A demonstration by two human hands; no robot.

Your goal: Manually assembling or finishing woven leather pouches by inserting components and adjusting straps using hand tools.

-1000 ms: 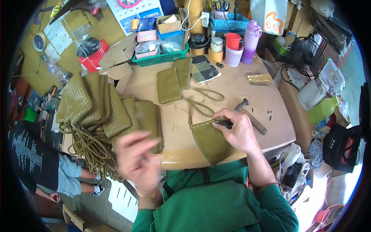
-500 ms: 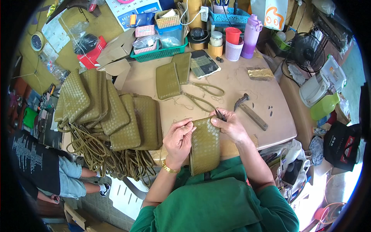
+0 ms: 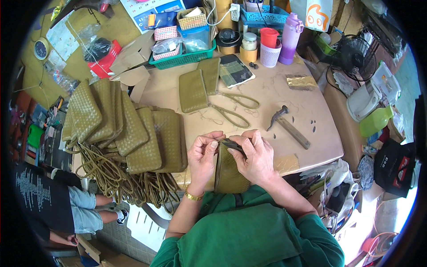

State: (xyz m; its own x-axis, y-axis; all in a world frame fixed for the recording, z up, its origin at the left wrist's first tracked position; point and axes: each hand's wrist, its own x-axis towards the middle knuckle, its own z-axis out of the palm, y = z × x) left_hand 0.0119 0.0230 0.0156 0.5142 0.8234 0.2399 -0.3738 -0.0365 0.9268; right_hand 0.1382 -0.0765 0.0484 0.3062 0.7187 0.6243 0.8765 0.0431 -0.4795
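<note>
Two hands meet on one olive woven pouch (image 3: pixel 229 171), which stands on edge at the near rim of the tabletop (image 3: pixel 284 93), directly in front of the person's green shirt. Left hand (image 3: pixel 202 158): grip narrow, thumb and forefinger pinched on the pouch's upper left corner. Right hand (image 3: pixel 254 155): grip closed over the pouch's top edge, fingers curled across it, with a thin dark piece showing under the fingertips; what that piece is cannot be made out. Lower end of the pouch is cut off from view by the shirt. Left of the pouch, a stack of like woven pouches (image 3: pixel 129 129) lies overlapped, and a tangle of olive cords (image 3: pixel 115 178) hangs off the tabletop edge below the stack. Beyond the pouch, two flat olive pieces (image 3: pixel 193 91) with a looped strap (image 3: pixel 235 109). Right of the pouch and apart from it, a hammer (image 3: pixel 289 127). Far beyond the pouch, a green basket (image 3: pixel 182 58); its contents are too small to tell.
</note>
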